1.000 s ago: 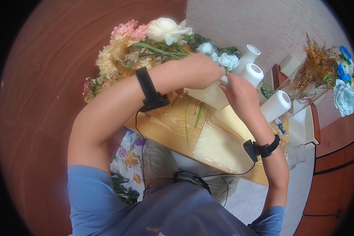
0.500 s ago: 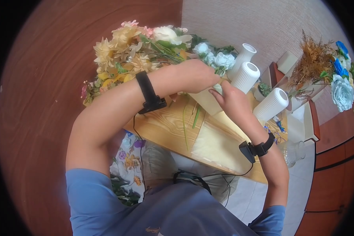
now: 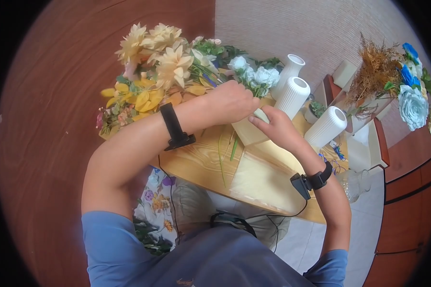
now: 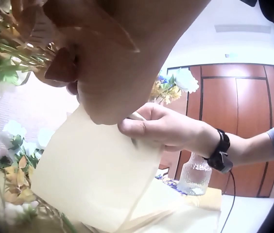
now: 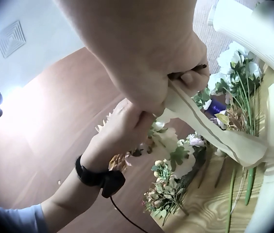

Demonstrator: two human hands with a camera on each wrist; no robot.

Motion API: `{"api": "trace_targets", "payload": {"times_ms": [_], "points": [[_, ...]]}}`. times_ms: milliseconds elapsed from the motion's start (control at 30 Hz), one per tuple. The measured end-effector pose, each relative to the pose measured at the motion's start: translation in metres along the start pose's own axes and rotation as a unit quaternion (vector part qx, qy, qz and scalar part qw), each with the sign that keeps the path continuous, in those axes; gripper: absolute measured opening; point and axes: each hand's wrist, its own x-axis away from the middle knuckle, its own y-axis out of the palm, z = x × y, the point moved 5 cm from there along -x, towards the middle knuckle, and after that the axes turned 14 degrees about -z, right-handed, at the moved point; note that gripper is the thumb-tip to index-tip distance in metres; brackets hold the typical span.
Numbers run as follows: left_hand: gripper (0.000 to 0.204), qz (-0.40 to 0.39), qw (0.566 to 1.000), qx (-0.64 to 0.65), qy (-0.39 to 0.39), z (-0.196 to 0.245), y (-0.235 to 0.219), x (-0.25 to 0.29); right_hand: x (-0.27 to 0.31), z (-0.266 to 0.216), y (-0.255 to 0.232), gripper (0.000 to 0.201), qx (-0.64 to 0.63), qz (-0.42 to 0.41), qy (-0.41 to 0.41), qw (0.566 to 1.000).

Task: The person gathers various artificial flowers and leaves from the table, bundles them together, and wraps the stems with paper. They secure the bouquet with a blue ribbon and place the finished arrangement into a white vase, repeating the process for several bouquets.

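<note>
My left hand [image 3: 232, 103] is curled in a fist at the base of a large bouquet [image 3: 175, 67] of cream, yellow and white flowers, gripping its stems. The flower heads lean out to the left. My right hand [image 3: 277, 126] is beside it and pinches the edge of a cream sheet of wrapping paper [image 4: 95, 170], thumb on top in the left wrist view. The sheet hangs below both hands. In the right wrist view a dark thin stem end [image 5: 193, 72] shows by the right fingers. The left fingertips are hidden.
White ribbed vases [image 3: 324, 126] stand to the right on the wooden table [image 3: 203, 153], near light blue flowers [image 3: 266, 76]. Cut green stems [image 3: 234, 148] and a flat cream sheet [image 3: 261, 182] lie in front. A glass vase [image 3: 357, 185] and blue cords [image 3: 337, 152] are further right.
The bouquet has turned: pink flowers and a large white bloom gave way to cream ones at the top. Both hands have come slightly lower and left.
</note>
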Motion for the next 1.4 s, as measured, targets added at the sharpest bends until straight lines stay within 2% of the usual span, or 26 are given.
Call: {"api": "trace_targets", "payload": {"times_ms": [67,100,167,200,267,300,400,467,500,567,600,667,733,800,867,933,1000,1067,1167,1200,1233,1267,1300,1333,1367,1400], "points": [[0.009,-0.064,0.997,0.033,0.001,-0.002,0.002,-0.001,0.003,-0.002,-0.001,0.035,0.009,-0.026,-0.005,1.0],[0.009,-0.065,0.997,0.034,0.0,-0.003,0.0,-0.001,0.003,0.0,0.001,0.035,0.008,-0.027,-0.006,1.0],[0.01,-0.124,0.991,0.045,-0.01,-0.005,-0.001,-0.002,0.007,0.002,0.001,0.031,0.143,0.021,-0.006,0.989],[0.01,-0.124,0.991,0.045,-0.011,-0.005,-0.002,-0.003,0.007,0.003,0.002,0.031,0.144,0.021,-0.006,0.989],[0.008,-0.144,0.986,0.078,-0.003,-0.007,0.0,-0.006,0.007,-0.001,0.001,0.027,0.247,0.065,0.007,0.967],[0.008,-0.144,0.986,0.078,-0.002,-0.008,0.0,-0.007,0.005,-0.002,0.002,0.027,0.247,0.065,0.008,0.967],[0.008,-0.147,0.986,0.074,0.0,-0.014,-0.005,-0.014,0.005,-0.015,-0.003,0.027,0.281,0.136,-0.017,0.95],[0.008,-0.161,0.987,0.028,0.011,-0.018,-0.006,-0.017,0.001,-0.015,-0.004,0.027,0.24,0.092,0.03,0.966],[0.008,-0.16,0.987,0.025,0.009,-0.019,-0.006,-0.019,-0.001,-0.016,-0.005,0.027,0.241,0.094,0.026,0.966],[0.009,-0.128,0.991,-0.039,0.002,-0.021,-0.004,-0.023,-0.007,-0.01,-0.004,0.029,0.157,0.079,0.039,0.984],[0.009,-0.128,0.991,-0.045,-0.003,-0.021,-0.001,-0.024,-0.01,-0.011,-0.006,0.029,0.158,0.082,0.032,0.983],[0.01,-0.07,0.988,-0.139,-0.009,-0.014,-0.003,-0.026,-0.014,-0.008,-0.006,0.029,0.081,0.055,0.041,0.994],[0.009,-0.073,0.98,-0.185,-0.027,-0.004,-0.001,-0.026,-0.02,0.006,-0.002,0.029,0.041,0.066,0.004,0.997],[0.009,0.057,0.987,-0.148,-0.034,0.003,-0.003,-0.022,-0.02,0.011,-0.002,0.029,0.001,0.075,-0.029,0.997],[0.009,0.085,0.989,-0.119,-0.036,0.002,-0.002,-0.017,-0.017,0.014,-0.002,0.031,-0.042,0.048,-0.028,0.998],[0.009,0.156,0.986,-0.056,-0.003,0.002,-0.007,-0.011,-0.015,0.019,-0.001,0.032,-0.082,0.019,-0.022,0.996],[0.009,0.137,0.989,-0.05,0.001,0.002,-0.007,-0.009,-0.015,0.019,-0.001,0.032,-0.122,-0.011,-0.016,0.992],[0.01,0.116,0.992,-0.038,0.006,0.004,-0.005,-0.008,-0.01,0.021,0.003,0.032,-0.204,-0.102,0.08,0.97],[0.013,0.082,0.996,-0.029,0.005,0.005,-0.003,-0.01,-0.007,0.02,0.002,0.032,-0.232,-0.142,0.053,0.961],[0.014,0.04,0.999,-0.003,-0.003,0.004,0.0,-0.012,-0.005,0.018,0.002,0.032,-0.232,-0.142,0.056,0.961],[0.016,-0.002,1.0,0.023,-0.012,0.002,0.001,-0.013,-0.004,0.013,-0.001,0.033,-0.192,-0.107,0.033,0.975],[0.016,-0.003,1.0,0.025,-0.012,0.002,-0.001,-0.013,-0.003,0.01,-0.004,0.034,-0.152,-0.073,0.01,0.986],[0.017,-0.03,0.999,0.041,-0.02,-0.001,-0.001,-0.013,-0.003,0.013,0.0,0.034,-0.152,-0.075,0.011,0.985],[0.019,-0.058,0.996,0.056,-0.027,-0.003,-0.001,-0.013,-0.002,0.008,-0.003,0.033,-0.002,-0.004,-0.045,0.999],[0.019,-0.059,0.996,0.057,-0.026,-0.003,-0.005,-0.013,0.002,-0.001,-0.005,0.034,0.148,0.068,-0.099,0.982],[0.018,-0.086,0.994,0.067,-0.032,-0.004,-0.006,-0.014,0.004,-0.001,-0.002,0.034,0.147,0.069,-0.098,0.982]]}}
